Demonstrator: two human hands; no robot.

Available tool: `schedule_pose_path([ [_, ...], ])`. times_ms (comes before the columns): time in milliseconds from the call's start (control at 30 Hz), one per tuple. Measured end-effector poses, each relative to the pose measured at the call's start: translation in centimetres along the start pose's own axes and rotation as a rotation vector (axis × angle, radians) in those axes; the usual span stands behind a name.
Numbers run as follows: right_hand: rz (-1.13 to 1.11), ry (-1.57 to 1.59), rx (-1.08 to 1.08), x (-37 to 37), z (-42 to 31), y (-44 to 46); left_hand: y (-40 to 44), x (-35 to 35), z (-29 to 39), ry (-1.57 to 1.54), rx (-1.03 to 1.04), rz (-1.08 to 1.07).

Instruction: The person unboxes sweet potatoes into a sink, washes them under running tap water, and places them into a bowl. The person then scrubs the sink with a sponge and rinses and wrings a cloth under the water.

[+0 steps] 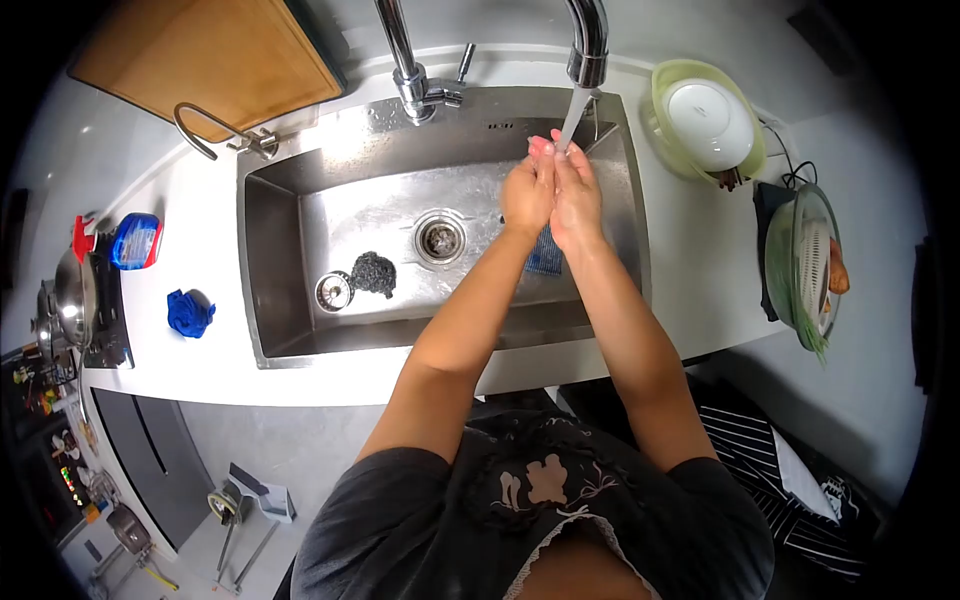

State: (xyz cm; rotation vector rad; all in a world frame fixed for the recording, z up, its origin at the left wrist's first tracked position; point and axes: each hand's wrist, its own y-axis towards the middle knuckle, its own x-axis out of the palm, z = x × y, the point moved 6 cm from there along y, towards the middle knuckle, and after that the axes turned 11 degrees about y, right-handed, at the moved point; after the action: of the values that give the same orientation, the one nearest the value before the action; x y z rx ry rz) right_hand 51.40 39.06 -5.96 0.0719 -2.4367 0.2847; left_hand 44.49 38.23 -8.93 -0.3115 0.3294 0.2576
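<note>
Water runs from the chrome faucet spout (pixel 588 62) onto my two hands, which are held together over the right side of the steel sink (pixel 330 180). My left hand (pixel 527 194) is turned inward against the other, its fingers reaching toward the stream. Beside it, my right hand (pixel 577 200) has its fingers stretched out below the spout. Both look cupped, and I see no object in them. Partly hidden beneath my wrists is a blue striped cloth (pixel 544 254). The drain (pixel 440 238) lies to the left of my hands.
In the sink sit a dark scouring pad (pixel 374 274) and a strainer basket (pixel 334 291). On the left counter are a blue cloth (pixel 189 314) and a blue spray bottle (pixel 137 241). A green basin (pixel 660 110) holding a white bowl (pixel 709 122) stands right.
</note>
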Motion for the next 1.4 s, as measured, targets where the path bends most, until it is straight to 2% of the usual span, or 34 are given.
schedule_pose_path([
  [100, 0.032, 0.006, 0.045, -0.6, 0.2, -0.3, 0.3, 0.5, -0.4, 0.022, -0.049, -0.017],
  [200, 0.102, 0.069, 0.123, -1.8, 0.6, 0.2, 1.8, 1.9, -2.6, -0.125, -0.028, 0.015],
  [300, 0.146, 0.049, 0.133, -1.3, 0.1, 0.1, 1.3, 0.7, -0.8, -0.284, 0.178, 0.181],
  [367, 0.116, 0.102, 0.128, -1.3, 0.1, 0.0, 1.7, 1.2, -1.2, -0.4, 0.157, 0.02],
  [433, 0.081, -0.014, 0.113, -1.6, -0.1, 0.3, 1.8, 1.6, -1.6, -0.492, 0.114, -0.086],
  [467, 0.075, -0.068, 0.073, -2.0, 0.0, 0.5, 1.3, 1.9, -1.8, -0.588, -0.004, -0.17],
  [567, 0.096, -0.254, -0.056, -3.8, 0.3, 1.6, 0.8, 1.6, -2.1, -0.449, 0.141, -0.053],
  [667, 0.111, -0.404, -0.141, -5.1, 1.2, 2.2, -1.1, 0.9, -1.3, -0.132, 0.351, 0.171],
  [767, 0.131, -0.616, -0.183, -5.6, 2.3, 2.0, -1.6, 0.9, -2.0, 0.046, 0.09, 0.085],
  [833, 0.198, -0.753, -0.261, -5.8, 2.5, 1.9, -1.5, 0.8, -1.9, 0.138, 0.034, 0.059],
  [967, 0.086, -0.717, -0.296, -4.3, 2.7, 2.1, -1.2, 0.8, -2.0, 0.206, 0.006, 0.071],
  [1000, 0.007, -0.544, -0.062, -4.4, 3.5, 2.2, -0.9, 0.8, -2.3, 0.25, 0.017, 0.075],
  [1100, 0.034, -0.372, 0.145, -3.7, 3.5, 1.8, 0.2, 1.1, -2.3, 0.342, 0.041, 0.076],
  [1167, 0.05, -0.303, 0.136, -2.8, 2.9, 1.7, 0.7, 1.2, -1.6, 0.353, 0.043, 0.066],
  [1267, -0.027, -0.143, 0.117, -2.8, 2.6, 2.9, 1.3, 1.9, -1.9, 0.01, 0.203, 0.113],
  [1367, -0.129, -0.076, 0.231, -2.6, 2.4, 3.8, -0.6, 1.4, -0.3, 0.062, 0.581, 0.248],
  [1400, -0.101, -0.055, 0.264, -2.7, 2.5, 3.7, -0.8, 1.4, -0.5, 0.041, 0.562, 0.247],
])
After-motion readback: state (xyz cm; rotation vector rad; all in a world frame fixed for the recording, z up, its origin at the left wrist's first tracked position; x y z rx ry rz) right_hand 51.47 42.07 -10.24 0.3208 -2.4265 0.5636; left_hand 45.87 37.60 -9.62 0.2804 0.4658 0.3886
